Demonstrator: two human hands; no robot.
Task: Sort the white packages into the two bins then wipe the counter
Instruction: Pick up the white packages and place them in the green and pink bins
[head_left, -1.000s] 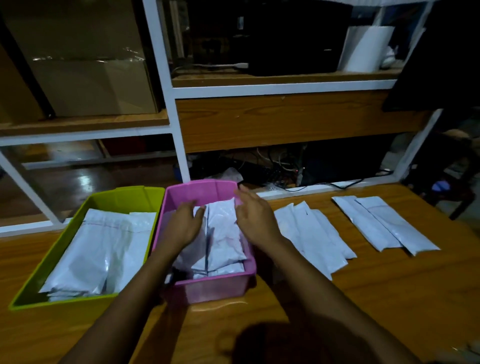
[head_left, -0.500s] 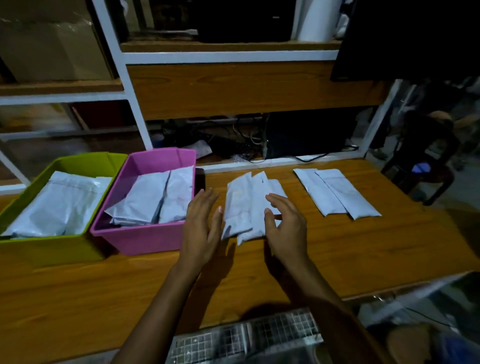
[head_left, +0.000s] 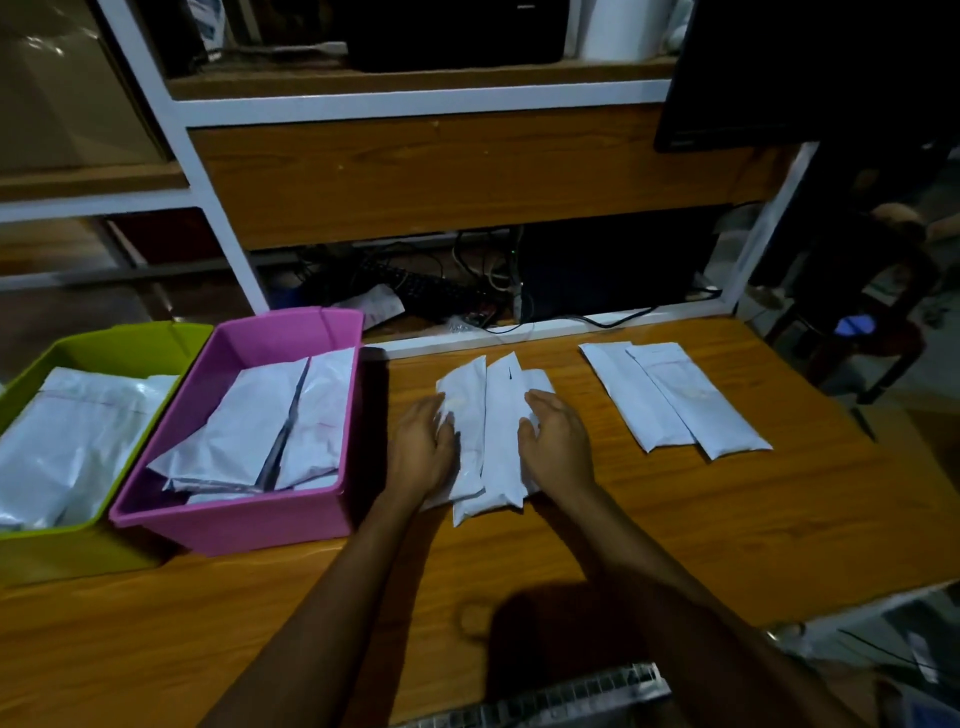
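Now both my forearms reach forward over the brown wooden worktop (head_left: 753, 519). My hands bracket the pile of slim white plastic packages (head_left: 491, 415) lying just right of the pink plastic bin (head_left: 234, 525).

My left hand (head_left: 423, 449) lies flat on the pile's left edge, its fingers (head_left: 434, 415) fairly straight and together. My right hand (head_left: 558, 441) curls over the right edge, its fingers and thumb pinching the outermost package.

Further right of the bin lies a pair of long white packages (head_left: 670, 400), with bare wood between it and the pile. Just left of the pink bin sits the lime green plastic bin (head_left: 52, 551). Both bins hold white packages.
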